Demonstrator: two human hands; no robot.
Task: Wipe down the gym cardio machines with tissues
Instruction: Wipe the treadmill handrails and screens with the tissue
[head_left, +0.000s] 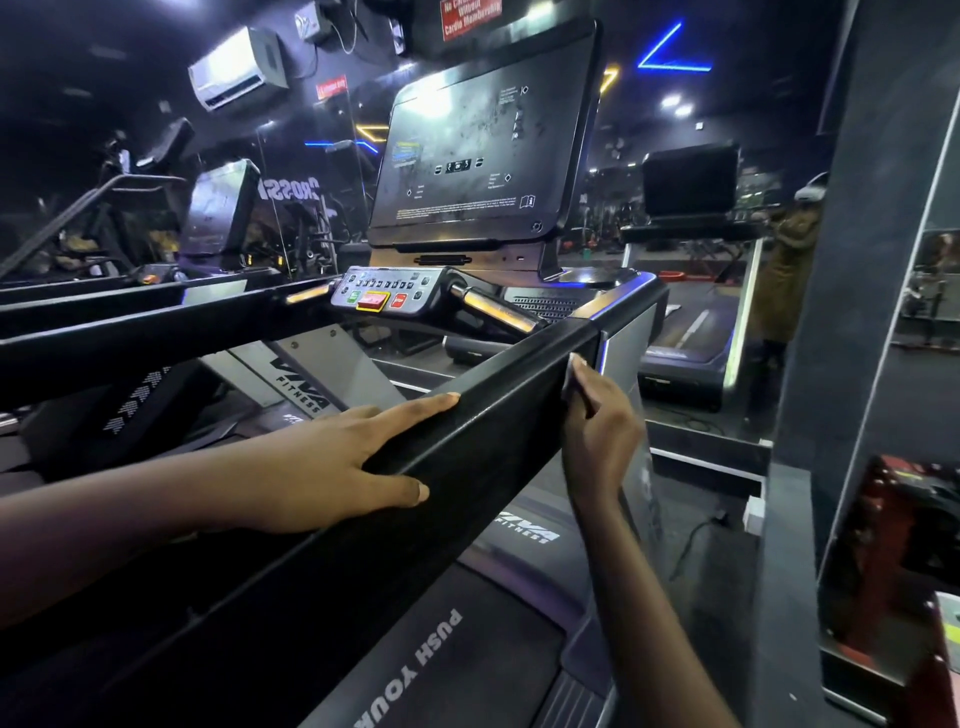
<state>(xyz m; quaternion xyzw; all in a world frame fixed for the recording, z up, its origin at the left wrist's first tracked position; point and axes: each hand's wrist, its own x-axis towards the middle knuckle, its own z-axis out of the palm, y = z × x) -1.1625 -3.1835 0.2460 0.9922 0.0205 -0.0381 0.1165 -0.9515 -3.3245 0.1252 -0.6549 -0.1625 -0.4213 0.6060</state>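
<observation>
— Where do we have the tissue (571, 370)?

— In our right hand (600, 423). Its fingers are curled and pinch the small white tissue against the outer face of the treadmill's black handrail (498, 415), close to the rail's far end. That is at about two o'clock from our left hand (332, 462).

— And what is our left hand doing?

— It rests on the same handrail, nearer to us, and holds nothing. Its fingers lie fairly straight across the top edge, and the thumb presses on the face turned toward us.

— What do we see past the rail?

— At twelve o'clock the console screen (467, 156) stands tilted back, dark and smudged. Just below it sits the control panel (389, 297), with a green button beside red ones.

— And lower down?

— At five o'clock, under our right forearm, the treadmill belt (493, 623) shows white lettering that reads "PUSH YOUR".

— Anything up high?

— At eleven o'clock a white air conditioner (236, 67) hangs on the dark wall. At one o'clock a blue neon line (675, 52) glows.
</observation>
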